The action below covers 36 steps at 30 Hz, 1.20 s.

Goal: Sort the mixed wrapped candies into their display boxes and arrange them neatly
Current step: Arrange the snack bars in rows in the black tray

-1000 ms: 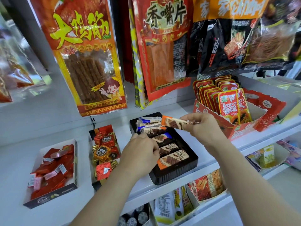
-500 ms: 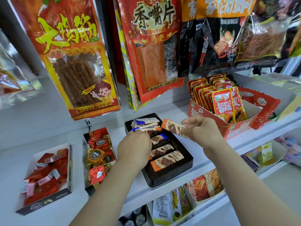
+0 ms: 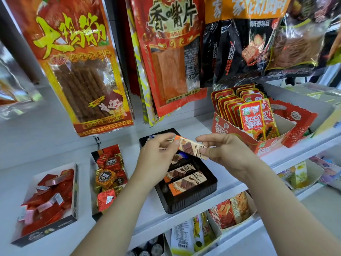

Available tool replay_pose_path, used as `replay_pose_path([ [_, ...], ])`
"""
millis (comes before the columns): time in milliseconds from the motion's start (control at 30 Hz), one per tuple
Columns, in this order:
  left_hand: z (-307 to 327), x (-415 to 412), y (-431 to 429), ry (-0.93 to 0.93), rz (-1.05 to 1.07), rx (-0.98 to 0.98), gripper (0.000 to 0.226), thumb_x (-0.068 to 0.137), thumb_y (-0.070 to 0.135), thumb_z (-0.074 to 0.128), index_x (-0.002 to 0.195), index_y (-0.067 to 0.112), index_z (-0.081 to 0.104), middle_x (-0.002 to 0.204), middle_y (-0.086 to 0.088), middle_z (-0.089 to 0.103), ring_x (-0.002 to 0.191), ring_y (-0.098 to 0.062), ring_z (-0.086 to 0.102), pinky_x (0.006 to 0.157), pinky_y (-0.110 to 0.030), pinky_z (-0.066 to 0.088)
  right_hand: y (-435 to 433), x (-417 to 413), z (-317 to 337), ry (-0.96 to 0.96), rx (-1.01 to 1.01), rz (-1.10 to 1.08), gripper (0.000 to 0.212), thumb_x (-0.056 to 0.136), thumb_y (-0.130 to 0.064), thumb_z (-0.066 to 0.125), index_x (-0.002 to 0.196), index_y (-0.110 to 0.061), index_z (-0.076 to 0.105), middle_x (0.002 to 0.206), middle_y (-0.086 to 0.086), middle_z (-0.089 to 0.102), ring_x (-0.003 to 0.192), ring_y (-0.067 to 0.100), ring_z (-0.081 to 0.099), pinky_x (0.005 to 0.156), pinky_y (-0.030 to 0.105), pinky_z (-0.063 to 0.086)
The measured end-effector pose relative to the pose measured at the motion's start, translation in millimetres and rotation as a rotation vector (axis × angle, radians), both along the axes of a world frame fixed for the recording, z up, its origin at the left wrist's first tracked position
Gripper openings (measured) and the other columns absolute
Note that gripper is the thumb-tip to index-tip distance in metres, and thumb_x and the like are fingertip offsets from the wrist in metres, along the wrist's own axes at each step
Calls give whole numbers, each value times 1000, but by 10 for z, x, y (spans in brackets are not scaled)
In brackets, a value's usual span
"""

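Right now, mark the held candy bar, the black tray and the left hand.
candy bar [image 3: 188, 147], head view, wrapper middle.
black tray [image 3: 190, 201], head view, front wall.
left hand [image 3: 156, 159], head view, back of hand.

middle bag [image 3: 171, 71] "香嘴片", left bag [image 3: 83, 80] "调味面制品"

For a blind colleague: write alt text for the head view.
Left hand and right hand pinch an orange wrapped chocolate bar above a black plastic tray of bars on a white shelf. A box of red and gold foil candies sits beside it.
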<state>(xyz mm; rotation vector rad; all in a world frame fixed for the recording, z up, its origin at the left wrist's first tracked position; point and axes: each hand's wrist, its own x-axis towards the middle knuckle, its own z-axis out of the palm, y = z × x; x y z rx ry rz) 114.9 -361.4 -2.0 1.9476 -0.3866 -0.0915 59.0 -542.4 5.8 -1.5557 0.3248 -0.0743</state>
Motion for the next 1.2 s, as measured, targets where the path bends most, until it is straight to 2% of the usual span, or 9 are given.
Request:
replay_pose_path([
  [100,24,-27,32,87,11,-126,9,91,23,64,92,22,73,74,7,68,59,3,59,58,-15,50,-11,2,18,-2,48,21,32,81,13,63,103,-9,70,74,2,58,73,16,61,67,26,48],
  [167,29,-36,70,139,26,-135,8,88,22,68,92,17,73,75,-1,71,61,-2,62,58,-16,51,-3,6,9,11,16,33,30,84,11,62,104,-10,70,73,3,61,75,19,62,70,28,50],
  [300,56,-53,162,165,49,-131,6,87,20,70,92,18,70,73,-2,72,64,-8,66,61,-20,53,64,14,-11,33,-199,82,20,85,3,65,97,-10,72,70,1,62,61,10,54,57,20,43],
  [433,49,-36,292,67,-16,138,11,89,22,67,98,28,69,70,4,73,67,-9,68,69,-27,54,159,58,-40,14,-294,65,14,82,3,68,91,-7,72,72,3,64,68,14,61,65,24,51],
  [600,3,-135,314,-143,-21,487,12,89,35,65,95,32,74,86,16,70,79,1,62,70,-23,52,224,120,-105,56,-642,86,15,79,-3,73,79,-18,76,77,1,72,76,15,67,72,29,55],
  [700,6,-161,307,-183,-20,533,14,90,34,64,96,29,75,93,12,72,84,-5,63,77,-26,53,260,137,-99,78,-768,97,15,80,-9,72,82,-22,77,80,-2,72,75,10,66,64,21,52],
  [833,10,-173,284,-260,-23,625,14,90,29,62,96,27,75,93,11,71,87,-8,62,74,-20,45,330,143,-88,77,-890,105,16,84,-11,68,83,-24,77,77,-7,64,73,8,59,59,16,43],
  [933,14,-175,267,-252,-26,628,12,90,27,63,98,30,72,91,11,69,87,-10,62,76,-23,47,359,155,-98,62,-973,81,15,85,-13,68,82,-25,77,77,-15,53,76,8,54,64,19,43],
  [1200,-49,-155,246,-341,-95,768,24,93,33,58,116,38,64,112,7,52,109,-16,50,83,-30,45,405,168,-179,21,-1108,34,12,82,-19,71,89,-29,70,97,-5,46,87,13,48,71,25,41],
])
